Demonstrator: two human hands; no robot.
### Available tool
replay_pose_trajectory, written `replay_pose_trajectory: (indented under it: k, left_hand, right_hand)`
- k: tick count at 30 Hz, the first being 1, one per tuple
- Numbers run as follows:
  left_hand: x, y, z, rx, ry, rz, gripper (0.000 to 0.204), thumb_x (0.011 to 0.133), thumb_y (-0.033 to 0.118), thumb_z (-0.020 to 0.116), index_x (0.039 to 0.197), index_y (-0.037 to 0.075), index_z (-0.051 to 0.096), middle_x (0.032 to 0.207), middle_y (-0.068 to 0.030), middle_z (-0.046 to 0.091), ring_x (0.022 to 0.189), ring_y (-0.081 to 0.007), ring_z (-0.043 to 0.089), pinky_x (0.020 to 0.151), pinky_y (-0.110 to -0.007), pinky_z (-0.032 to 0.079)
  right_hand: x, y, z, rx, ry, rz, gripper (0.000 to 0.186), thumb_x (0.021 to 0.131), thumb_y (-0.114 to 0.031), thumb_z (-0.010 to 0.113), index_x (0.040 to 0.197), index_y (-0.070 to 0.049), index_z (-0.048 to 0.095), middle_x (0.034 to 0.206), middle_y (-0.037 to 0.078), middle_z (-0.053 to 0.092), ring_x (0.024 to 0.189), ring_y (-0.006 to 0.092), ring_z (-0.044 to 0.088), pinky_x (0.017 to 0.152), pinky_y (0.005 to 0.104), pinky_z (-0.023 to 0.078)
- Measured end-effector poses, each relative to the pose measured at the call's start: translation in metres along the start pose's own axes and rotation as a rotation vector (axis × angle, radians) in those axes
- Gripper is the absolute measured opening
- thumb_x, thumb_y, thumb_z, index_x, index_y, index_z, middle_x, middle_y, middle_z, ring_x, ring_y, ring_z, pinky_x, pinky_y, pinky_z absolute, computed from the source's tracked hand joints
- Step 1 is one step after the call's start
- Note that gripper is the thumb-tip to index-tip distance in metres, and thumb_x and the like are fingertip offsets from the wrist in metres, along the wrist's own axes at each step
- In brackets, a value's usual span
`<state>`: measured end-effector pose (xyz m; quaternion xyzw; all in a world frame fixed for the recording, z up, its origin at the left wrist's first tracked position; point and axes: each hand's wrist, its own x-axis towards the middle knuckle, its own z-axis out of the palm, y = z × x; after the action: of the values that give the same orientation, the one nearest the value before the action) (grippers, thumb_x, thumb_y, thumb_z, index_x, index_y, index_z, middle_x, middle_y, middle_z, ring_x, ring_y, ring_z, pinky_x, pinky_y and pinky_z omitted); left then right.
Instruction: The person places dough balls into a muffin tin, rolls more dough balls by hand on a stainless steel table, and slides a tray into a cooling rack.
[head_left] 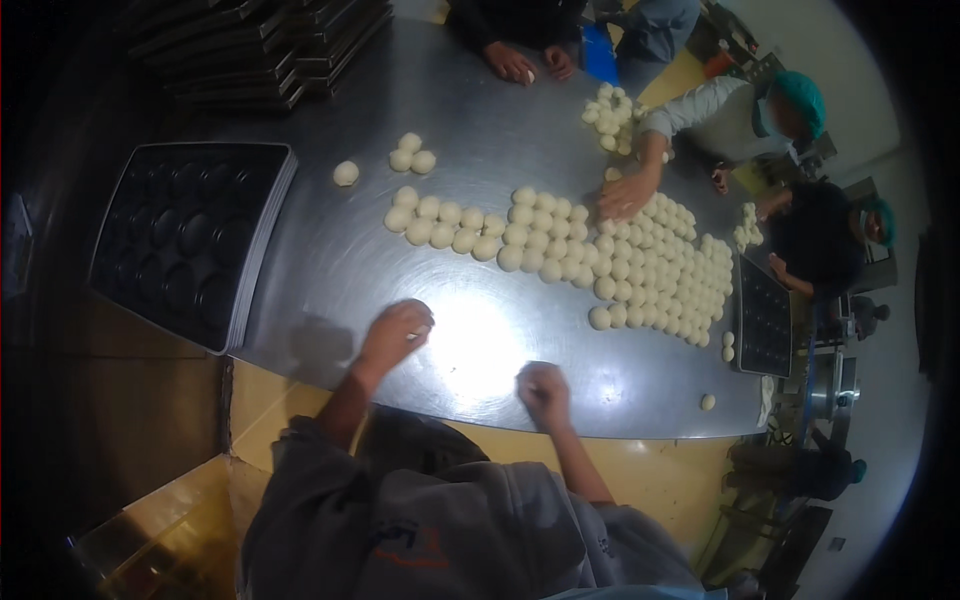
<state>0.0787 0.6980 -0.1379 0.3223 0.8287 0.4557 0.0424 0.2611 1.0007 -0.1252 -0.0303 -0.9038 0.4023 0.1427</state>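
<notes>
My left hand (397, 333) is over the steel table near its front edge, fingers curled in. A small pale spot shows at its fingers, too small to name. To the right, my right hand (543, 393) is closed like a fist by the table edge; whatever it may hold is hidden. Beyond both hands, rows of pale dough balls (540, 240) lie packed side by side, spreading to the right. A small cluster of dough balls (411, 155) and a single dough ball (346, 174) sit apart at the far left.
Stacked dark round-cup baking trays (190, 235) stand at the left table edge, with more metal trays (250, 50) behind. Another dark tray (763, 315) is at the right. A co-worker's hand (630, 195) reaches over the dough rows. Other people stand along the far and right sides.
</notes>
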Motion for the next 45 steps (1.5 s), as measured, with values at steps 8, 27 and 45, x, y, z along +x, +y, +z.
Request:
replay_pose_trajectory:
  k: [8, 27, 45]
  left_hand:
    - [0.052, 0.016, 0.038, 0.062, 0.07, -0.016, 0.015, 0.08, 0.015, 0.073, 0.094, 0.011, 0.071, 0.106, -0.0065, 0.067, 0.109, -0.0279, 0.062, 0.097, -0.042, 0.048]
    - [-0.033, 0.041, -0.227, -0.552, -0.174, -0.197, 0.044, 0.083, 0.001, 0.075, 0.123, 0.006, 0.058, 0.116, -0.0077, 0.065, 0.103, -0.0166, 0.066, 0.086, -0.031, 0.053]
    - [-0.152, -0.06, -0.318, 0.347, 0.239, -0.524, 0.078, 0.074, 0.008, 0.082, 0.143, 0.006, 0.046, 0.139, -0.0207, 0.048, 0.131, -0.0419, 0.045, 0.109, -0.048, 0.041]
  right_hand:
    - [0.055, -0.026, 0.039, -0.146, 0.033, 0.077, 0.028, 0.071, -0.007, 0.076, 0.097, -0.005, 0.067, 0.103, 0.016, 0.062, 0.097, 0.035, 0.06, 0.088, 0.0414, 0.05]
    - [0.155, -0.143, 0.025, 0.279, -0.647, 0.274, 0.042, 0.085, -0.017, 0.08, 0.121, -0.003, 0.064, 0.109, 0.007, 0.07, 0.103, 0.0191, 0.067, 0.093, 0.0325, 0.052]
    - [0.208, -0.371, 0.33, -0.38, -0.244, -0.384, 0.065, 0.077, -0.024, 0.077, 0.137, -0.015, 0.053, 0.142, 0.013, 0.047, 0.138, 0.0323, 0.039, 0.108, 0.0661, 0.033]
